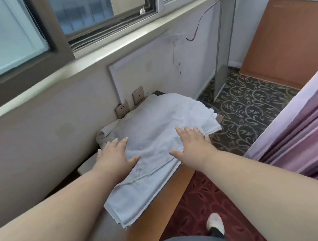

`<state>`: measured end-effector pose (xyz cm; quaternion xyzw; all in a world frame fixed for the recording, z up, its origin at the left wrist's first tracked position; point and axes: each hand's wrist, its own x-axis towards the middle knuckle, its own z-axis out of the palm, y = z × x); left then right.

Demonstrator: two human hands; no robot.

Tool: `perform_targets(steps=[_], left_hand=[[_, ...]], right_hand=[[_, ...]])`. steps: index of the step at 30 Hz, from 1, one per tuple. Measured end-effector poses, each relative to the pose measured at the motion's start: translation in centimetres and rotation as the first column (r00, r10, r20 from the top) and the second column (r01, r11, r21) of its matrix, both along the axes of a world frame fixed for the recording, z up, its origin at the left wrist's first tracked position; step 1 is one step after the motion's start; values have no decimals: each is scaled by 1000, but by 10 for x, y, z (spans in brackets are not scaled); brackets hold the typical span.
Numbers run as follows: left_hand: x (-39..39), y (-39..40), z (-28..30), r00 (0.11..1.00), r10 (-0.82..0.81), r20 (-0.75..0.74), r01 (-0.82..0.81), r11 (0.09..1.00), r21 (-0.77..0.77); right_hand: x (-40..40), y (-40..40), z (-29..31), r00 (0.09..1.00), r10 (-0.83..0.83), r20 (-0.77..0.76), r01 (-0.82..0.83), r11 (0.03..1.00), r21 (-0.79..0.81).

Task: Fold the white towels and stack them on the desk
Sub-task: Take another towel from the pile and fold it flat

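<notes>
Nearest to you, the orange-brown desk (146,231) ran away along the wall under the window, and your shoe (215,224) stood on the red carpet (197,198) beside its right edge. A folded white towel (141,185) lay across the desk, its near corner overhanging the right edge. Your left hand (113,158) rested flat on this towel toward the desk's left edge, fingers straight and spread, gripping nothing. Your right hand (192,142) lay flat as well, released, fingers extended, at the towel's right border where it met the desk's right edge. Beyond your hands, more white cloth (161,116) covered the far end of the desk, layered and a little rumpled, with a bunched fold at its left side against the wall. Two wall sockets (130,102) sat just behind the far edge. A pink curtain (303,138) hung at your right, and a brown board (283,42) leaned in the far corner.
</notes>
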<state>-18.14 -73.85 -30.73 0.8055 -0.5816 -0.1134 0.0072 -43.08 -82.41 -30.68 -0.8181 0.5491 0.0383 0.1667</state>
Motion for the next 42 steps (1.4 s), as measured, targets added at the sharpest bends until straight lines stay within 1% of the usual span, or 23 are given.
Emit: perform_targets(steps=[3, 8, 11, 14, 16, 21, 25, 28, 30, 33, 36, 39, 40, 42], left_hand=[[1, -31, -14, 1000, 27, -1, -27, 998, 57], [5, -107, -28, 997, 66, -40, -62, 993, 97], [4, -158, -41, 985, 133, -109, -118, 983, 138], [2, -201, -60, 969, 188, -159, -161, 973, 169], [-1, -228, -76, 957, 223, -184, -184, 961, 206], [1, -288, -123, 969, 210, -133, -179, 960, 213], [11, -310, -155, 979, 174, -104, -140, 952, 271], [12, -307, -165, 987, 150, -61, -130, 960, 249], [19, -311, -164, 984, 163, -67, -144, 963, 227], [36, -327, -158, 966, 238, -104, -213, 955, 206], [47, -343, -153, 968, 247, -48, -235, 955, 180], [50, -351, -150, 968, 252, 6, -250, 958, 142], [51, -352, -147, 968, 250, 3, -249, 962, 111], [52, -350, -140, 975, 220, -17, -220, 975, 28]], right_hand=[[18, -43, -21, 996, 89, -27, -88, 996, 34], [47, -140, -41, 977, 214, 1, -214, 975, 61], [64, -202, -50, 944, 330, -22, -327, 941, 85], [78, -251, -59, 890, 450, -77, -441, 891, 109], [85, -281, -68, 860, 500, -99, -487, 863, 134], [113, -337, -106, 821, 564, -91, -545, 820, 174], [131, -365, -139, 777, 624, -90, -601, 776, 193], [126, -370, -159, 739, 667, -95, -651, 744, 152], [126, -375, -165, 740, 669, -68, -659, 742, 121], [139, -392, -167, 793, 609, 1, -606, 789, 101], [155, -411, -162, 841, 541, -21, -538, 840, 65], [164, -420, -151, 817, 570, -89, -571, 821, 19], [166, -420, -147, 806, 586, -81, -588, 809, 0], [165, -418, -138, 788, 616, -19, -616, 787, -44]])
